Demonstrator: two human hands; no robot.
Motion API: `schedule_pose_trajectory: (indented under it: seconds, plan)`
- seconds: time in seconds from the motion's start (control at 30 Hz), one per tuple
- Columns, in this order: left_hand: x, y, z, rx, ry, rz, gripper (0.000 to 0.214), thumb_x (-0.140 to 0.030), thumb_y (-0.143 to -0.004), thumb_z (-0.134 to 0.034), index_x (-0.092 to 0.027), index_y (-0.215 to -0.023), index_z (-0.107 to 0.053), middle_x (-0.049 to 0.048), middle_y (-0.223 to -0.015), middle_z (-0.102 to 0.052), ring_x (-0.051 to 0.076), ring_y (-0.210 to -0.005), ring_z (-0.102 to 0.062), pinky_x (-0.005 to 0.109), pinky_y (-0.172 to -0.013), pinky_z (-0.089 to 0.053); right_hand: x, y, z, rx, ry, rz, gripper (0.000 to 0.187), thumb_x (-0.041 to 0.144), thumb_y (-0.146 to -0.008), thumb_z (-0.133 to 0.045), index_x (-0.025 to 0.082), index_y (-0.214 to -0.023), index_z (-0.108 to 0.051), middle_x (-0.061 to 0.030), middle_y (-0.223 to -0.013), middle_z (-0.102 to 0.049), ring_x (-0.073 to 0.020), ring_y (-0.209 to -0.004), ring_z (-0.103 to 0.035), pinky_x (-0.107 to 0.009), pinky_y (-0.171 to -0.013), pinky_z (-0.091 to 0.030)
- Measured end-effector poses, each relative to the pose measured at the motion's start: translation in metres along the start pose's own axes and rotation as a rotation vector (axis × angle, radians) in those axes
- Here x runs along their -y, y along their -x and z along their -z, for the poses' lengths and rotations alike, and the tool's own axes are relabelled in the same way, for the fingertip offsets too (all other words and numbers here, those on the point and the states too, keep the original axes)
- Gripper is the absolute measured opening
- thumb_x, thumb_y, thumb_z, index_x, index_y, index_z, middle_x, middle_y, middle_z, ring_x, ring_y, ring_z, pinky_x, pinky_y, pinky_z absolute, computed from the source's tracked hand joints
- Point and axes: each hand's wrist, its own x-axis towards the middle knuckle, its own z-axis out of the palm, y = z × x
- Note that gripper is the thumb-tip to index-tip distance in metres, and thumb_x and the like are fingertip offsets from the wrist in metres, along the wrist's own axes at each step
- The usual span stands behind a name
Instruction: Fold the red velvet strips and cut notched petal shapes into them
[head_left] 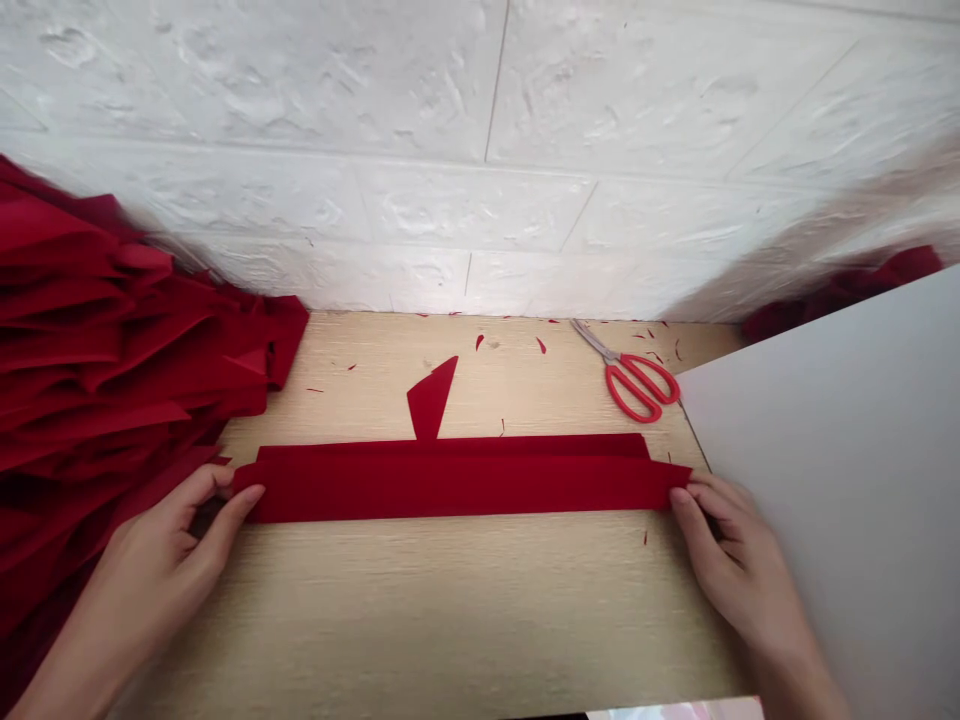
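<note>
A long strip of dark red felt (457, 487) lies flat across the wooden tabletop (450, 620), with its upper layer appearing folded. My left hand (169, 540) pinches the strip's left end between thumb and fingers. My right hand (724, 550) grips its right end the same way. A triangular red felt scrap (431, 398) touches the strip's far edge near the middle. Red-handled scissors (630, 378) lie closed beyond my right hand, out of reach of the strip.
A heap of pleated red fabric (97, 330) rises beside my left hand. Small red snippets (540, 345) dot the wood. A white brick-textured wall (480, 150) stands behind the table, and a pale grey panel (840, 450) stands at the right, with red cloth (840, 295) behind it.
</note>
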Motion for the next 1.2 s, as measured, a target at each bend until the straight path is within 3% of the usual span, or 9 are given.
schedule_pose_trajectory:
  seconds: [0.1, 0.3, 0.47, 0.63, 0.77, 0.9, 1.03, 1.2]
  plan:
    - [-0.001, 0.002, 0.0, 0.005, -0.015, 0.032, 0.044, -0.062, -0.081, -0.04, -0.023, -0.088, -0.059, 0.0067, -0.087, -0.072, 0.021, -0.059, -0.066, 0.031, -0.057, -0.049, -0.001, -0.005, -0.011, -0.06, 0.127, 0.035, 0.03, 0.038, -0.098, -0.048, 0.023, -0.08, -0.065, -0.0077, -0.094, -0.07, -0.025, -0.091, -0.061, -0.039, -0.079, -0.052]
    - [-0.001, 0.005, -0.015, -0.148, -0.18, -0.087, 0.036, -0.049, -0.096, -0.03, -0.023, -0.087, -0.052, 0.0127, -0.089, -0.067, 0.03, -0.085, -0.068, 0.039, -0.074, -0.052, 0.01, -0.017, -0.024, -0.112, 0.319, 0.105, 0.029, 0.026, -0.095, -0.045, 0.022, -0.07, -0.058, -0.0095, -0.085, -0.065, -0.0246, -0.082, -0.057, -0.039, -0.076, -0.047]
    - [-0.009, 0.005, -0.024, -0.225, -0.449, -0.068, 0.035, -0.035, -0.103, -0.024, -0.019, -0.092, -0.054, 0.0101, -0.079, -0.064, 0.026, -0.071, -0.064, 0.033, -0.061, -0.044, 0.024, -0.02, -0.028, -0.142, 0.451, 0.024, 0.026, 0.026, -0.094, -0.048, 0.019, -0.072, -0.06, -0.0068, -0.086, -0.062, -0.0166, -0.066, -0.053, -0.029, -0.056, -0.036]
    - [-0.014, 0.008, -0.023, -0.211, -0.591, -0.084, 0.037, -0.033, -0.103, -0.024, -0.018, -0.094, -0.056, 0.01, -0.074, -0.063, 0.026, -0.065, -0.062, 0.031, -0.053, -0.035, 0.03, -0.021, -0.026, -0.107, 0.537, -0.034, 0.029, 0.028, -0.093, -0.051, 0.018, -0.068, -0.061, -0.0043, -0.079, -0.055, -0.0121, -0.056, -0.042, -0.026, -0.049, -0.026]
    - [-0.014, 0.009, -0.021, -0.208, -0.6, -0.091, 0.04, -0.035, -0.104, -0.024, -0.016, -0.095, -0.058, 0.0131, -0.079, -0.066, 0.028, -0.074, -0.065, 0.034, -0.059, -0.043, 0.029, -0.023, -0.028, -0.107, 0.552, -0.044, 0.028, 0.028, -0.092, -0.052, 0.018, -0.068, -0.061, -0.0052, -0.083, -0.057, -0.012, -0.057, -0.042, -0.027, -0.051, -0.026]
    - [-0.012, 0.008, -0.023, -0.19, -0.571, -0.045, 0.042, -0.037, -0.104, -0.024, -0.014, -0.097, -0.059, 0.0156, -0.084, -0.07, 0.029, -0.078, -0.067, 0.035, -0.061, -0.046, 0.028, -0.027, -0.029, -0.072, 0.584, -0.01, 0.029, 0.027, -0.092, -0.05, 0.018, -0.065, -0.056, -0.0036, -0.073, -0.058, -0.0111, -0.052, -0.034, -0.028, -0.053, -0.024]
    - [-0.011, 0.005, -0.027, -0.21, -0.569, 0.037, 0.041, -0.038, -0.102, -0.026, -0.015, -0.098, -0.06, 0.0139, -0.087, -0.072, 0.029, -0.078, -0.07, 0.035, -0.061, -0.048, 0.029, -0.032, -0.028, 0.043, 0.622, -0.098, 0.029, 0.026, -0.091, -0.051, 0.019, -0.063, -0.049, -0.0029, -0.066, -0.061, -0.0119, -0.051, -0.035, -0.028, -0.055, -0.025]
    - [-0.015, 0.003, -0.025, -0.142, -0.559, 0.057, 0.049, -0.041, -0.103, -0.02, -0.013, -0.099, -0.06, 0.0164, -0.085, -0.073, 0.03, -0.078, -0.071, 0.036, -0.06, -0.048, 0.031, -0.036, -0.027, 0.114, 0.685, -0.163, 0.029, 0.029, -0.09, -0.054, 0.02, -0.063, -0.052, -0.0037, -0.061, -0.061, -0.0139, -0.052, -0.037, -0.028, -0.054, -0.023]
